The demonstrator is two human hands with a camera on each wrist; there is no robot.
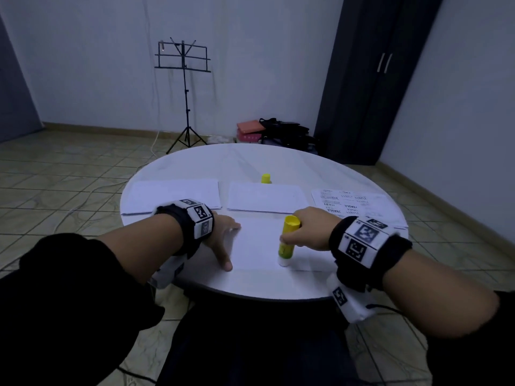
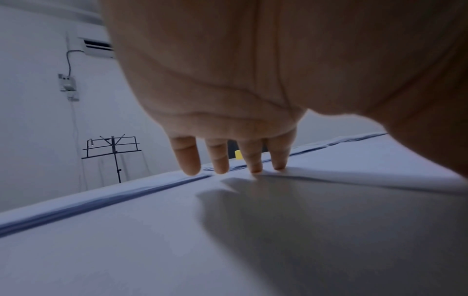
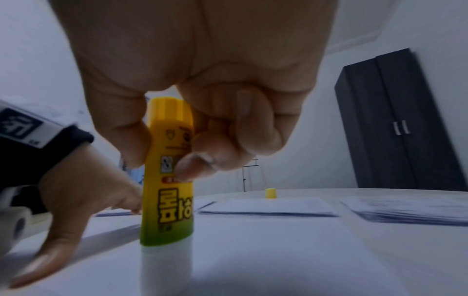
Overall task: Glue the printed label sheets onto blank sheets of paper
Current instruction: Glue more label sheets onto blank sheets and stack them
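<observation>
Curled fingers of the right hand (image 1: 309, 228) grip the glue (image 1: 288, 240), tip down on the sheet (image 1: 256, 246). Left hand (image 1: 220, 238) presses flat beside the glue. Thin paper slides; hold its edge.

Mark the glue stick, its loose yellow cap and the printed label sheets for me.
glue stick (image 1: 285, 243): head view, yellow-green barrel below the fingers.
yellow cap (image 1: 266, 178): head view, side of the cap.
printed label sheets (image 1: 356, 203): head view, printed face of the top sheet.
</observation>
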